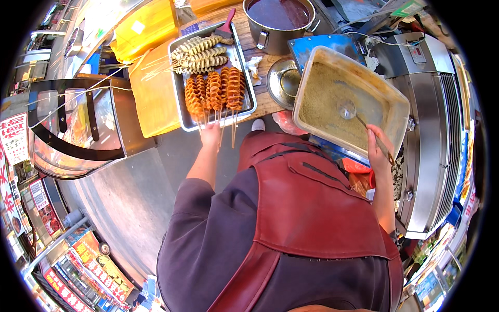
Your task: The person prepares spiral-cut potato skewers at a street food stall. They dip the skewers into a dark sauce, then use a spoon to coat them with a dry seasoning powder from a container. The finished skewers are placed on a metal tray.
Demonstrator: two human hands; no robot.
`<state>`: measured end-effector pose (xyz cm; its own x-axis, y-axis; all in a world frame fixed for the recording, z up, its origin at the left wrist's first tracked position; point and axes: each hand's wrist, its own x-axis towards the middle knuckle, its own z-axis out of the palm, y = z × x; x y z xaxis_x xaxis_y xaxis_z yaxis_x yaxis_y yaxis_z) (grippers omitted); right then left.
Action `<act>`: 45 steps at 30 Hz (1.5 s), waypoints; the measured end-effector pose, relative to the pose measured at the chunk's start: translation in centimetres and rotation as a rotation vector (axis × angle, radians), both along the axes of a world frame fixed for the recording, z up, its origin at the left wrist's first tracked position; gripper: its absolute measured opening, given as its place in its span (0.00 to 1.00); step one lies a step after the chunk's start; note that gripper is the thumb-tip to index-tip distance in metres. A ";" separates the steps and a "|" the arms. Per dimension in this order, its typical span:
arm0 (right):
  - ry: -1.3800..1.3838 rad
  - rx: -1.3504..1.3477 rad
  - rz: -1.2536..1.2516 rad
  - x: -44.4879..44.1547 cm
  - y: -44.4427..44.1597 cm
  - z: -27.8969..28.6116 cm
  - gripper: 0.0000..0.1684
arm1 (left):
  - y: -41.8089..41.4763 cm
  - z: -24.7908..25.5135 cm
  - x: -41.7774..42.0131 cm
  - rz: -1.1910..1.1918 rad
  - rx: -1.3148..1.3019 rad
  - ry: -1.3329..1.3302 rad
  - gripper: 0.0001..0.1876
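My left hand (211, 134) is at the near edge of a metal tray (249, 97), with its fingers around the wooden sticks of several orange-brown spiral potato skewers (214, 91). Paler spiral skewers (200, 52) lie behind them in the same tray, sticks pointing left. A brush (225, 29) with a dark red handle rests at the tray's far right corner. On the right, my right hand (379, 146) grips the handle of a metal ladle (347, 109). The ladle's round bowl sits in greenish-brown powder inside a translucent plastic tub (395, 99).
A deep metal pot (273, 41) of dark red liquid stands behind on the wooden table (267, 64). Beside the tub are a round metal lid or dish (277, 84) and a stainless-steel appliance (425, 128). Yellow-covered boxes (154, 93) and a curved glass case (76, 128) stand left.
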<state>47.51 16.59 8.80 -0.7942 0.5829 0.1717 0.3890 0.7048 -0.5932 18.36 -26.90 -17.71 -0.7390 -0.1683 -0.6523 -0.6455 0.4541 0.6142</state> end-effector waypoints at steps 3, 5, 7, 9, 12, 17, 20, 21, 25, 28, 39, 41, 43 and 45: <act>-0.023 0.018 -0.001 0.1 0.1 0.0 0.08 | 0.5 1.2 -0.8 -0.029 -0.065 0.069 0.16; -0.038 0.039 0.017 0.1 0.2 0.2 0.09 | 1.8 4.2 -0.1 -0.014 -0.049 0.185 0.16; -0.026 0.048 0.035 0.0 0.3 0.3 0.09 | 1.9 5.7 0.4 -0.035 -0.018 0.313 0.15; 0.000 0.051 0.043 0.1 0.2 0.2 0.09 | 2.1 6.2 0.5 0.007 0.167 0.383 0.14; 0.012 0.007 -0.006 0.1 -0.1 0.8 0.07 | 4.5 9.9 0.4 -0.020 0.356 0.366 0.13; 0.032 -0.092 -0.030 0.5 0.0 0.6 0.09 | 8.2 12.8 0.4 -0.168 0.598 0.306 0.11; 0.089 -0.128 -0.037 0.8 -0.2 0.5 0.09 | 11.3 16.7 1.7 -0.267 0.707 0.307 0.09; 0.094 -0.089 -0.028 1.2 0.0 -0.2 0.08 | 12.2 17.3 2.0 -0.306 0.747 0.316 0.09; 0.198 0.028 0.006 0.8 -0.8 -0.9 0.08 | 15.4 20.0 3.5 -0.473 0.718 0.291 0.07; 0.179 0.066 0.097 0.0 -2.0 -1.0 0.09 | 17.1 20.8 4.4 -0.572 0.704 0.214 0.07; 0.575 -1.036 -0.396 4.3 -0.1 4.2 0.14 | 19.9 23.3 6.9 -0.658 0.547 -0.009 0.07; 0.550 -1.037 -0.316 4.0 -0.5 5.0 0.15 | 20.3 23.8 7.6 -0.674 0.539 -0.068 0.07; 0.485 -1.052 -0.244 3.7 -0.7 5.4 0.16 | 20.4 23.9 8.0 -0.699 0.554 -0.107 0.08; 0.586 -1.006 -0.309 3.7 0.7 5.5 0.16 | 20.5 24.2 8.3 -0.752 0.531 -0.130 0.09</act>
